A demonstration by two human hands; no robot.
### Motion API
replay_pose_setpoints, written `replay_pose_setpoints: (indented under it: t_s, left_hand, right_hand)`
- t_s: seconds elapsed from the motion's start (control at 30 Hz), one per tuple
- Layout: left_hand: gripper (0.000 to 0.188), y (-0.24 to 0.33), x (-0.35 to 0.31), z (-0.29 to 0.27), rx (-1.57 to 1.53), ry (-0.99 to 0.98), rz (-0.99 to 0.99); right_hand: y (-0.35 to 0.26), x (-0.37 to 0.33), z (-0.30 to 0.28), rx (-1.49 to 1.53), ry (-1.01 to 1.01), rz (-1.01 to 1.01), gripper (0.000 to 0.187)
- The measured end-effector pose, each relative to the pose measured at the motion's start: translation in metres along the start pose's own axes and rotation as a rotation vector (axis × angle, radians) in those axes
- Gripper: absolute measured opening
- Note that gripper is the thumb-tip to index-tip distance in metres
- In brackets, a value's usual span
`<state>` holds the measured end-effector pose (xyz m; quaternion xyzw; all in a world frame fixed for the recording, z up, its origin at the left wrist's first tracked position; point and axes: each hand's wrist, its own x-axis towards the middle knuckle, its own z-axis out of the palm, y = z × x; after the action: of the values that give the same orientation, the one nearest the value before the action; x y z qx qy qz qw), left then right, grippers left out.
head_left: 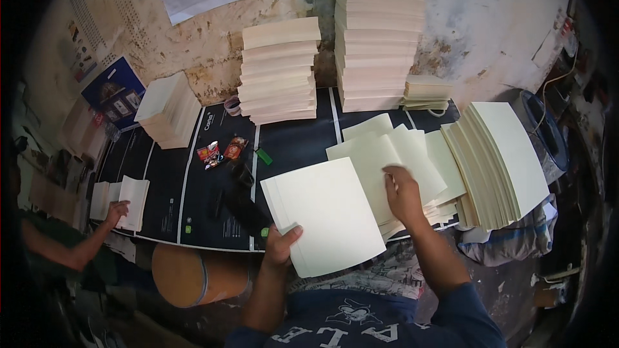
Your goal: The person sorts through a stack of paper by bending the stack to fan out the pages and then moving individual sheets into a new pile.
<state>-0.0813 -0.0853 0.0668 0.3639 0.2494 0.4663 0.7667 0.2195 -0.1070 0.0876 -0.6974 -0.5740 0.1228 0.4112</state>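
A white sheaf of paper sheets [325, 216] is tilted up in front of my body. My left hand [282, 246] grips its lower left corner, thumb on top and fingers underneath. To the right, loose cream sheets [412, 154] lie fanned over one another on the table. Over them is my right hand [404, 196], its fingers curled in toward the thumb at the sheets' surface. Whether a sheet edge is caught between those fingertips is hard to make out. Right of this hand, a thick leaning stack of cream sheets [480, 164] spreads at the table's end.
Tall paper piles [380, 38] and a shorter pile [280, 71] stand against the stained wall. Snack packets [222, 150] and a green piece [264, 156] lie on the black table [213, 219]. At left, another person's hand [117, 212] rests on a booklet. A brown drum [193, 275] stands below.
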Motion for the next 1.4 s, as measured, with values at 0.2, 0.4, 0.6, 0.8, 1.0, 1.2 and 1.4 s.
replay_pose_setpoints:
  t_s: [0.2,0.4,0.6,0.8,1.0,1.2,1.4]
  left_hand:
    - [0.055,-0.023,0.003,-0.012,-0.054,-0.049,0.011]
    - [0.073,-0.039,0.007,-0.026,-0.166,-0.136,-0.032]
    - [0.088,-0.043,0.008,-0.017,-0.182,-0.155,-0.008]
    - [0.09,-0.045,0.006,-0.02,-0.232,-0.193,-0.03]
    - [0.089,-0.045,0.006,-0.021,-0.28,-0.201,-0.018]
    - [0.082,-0.043,0.004,-0.024,-0.206,-0.127,0.002]
    - [0.079,-0.037,0.003,-0.029,-0.1,-0.09,-0.006]
  right_hand:
    - [-0.028,-0.029,0.003,0.618,-0.538,0.502,0.057]
    - [-0.034,-0.035,0.01,0.789,-0.503,0.616,0.052]
    - [-0.033,-0.036,0.016,0.821,-0.491,0.606,0.052]
    - [-0.039,-0.038,0.024,0.828,-0.504,0.627,0.053]
    - [-0.036,-0.037,0.03,0.832,-0.515,0.622,0.055]
    - [-0.04,-0.04,0.03,0.838,-0.484,0.579,0.049]
    - [-0.035,-0.043,0.034,0.787,-0.48,0.583,0.049]
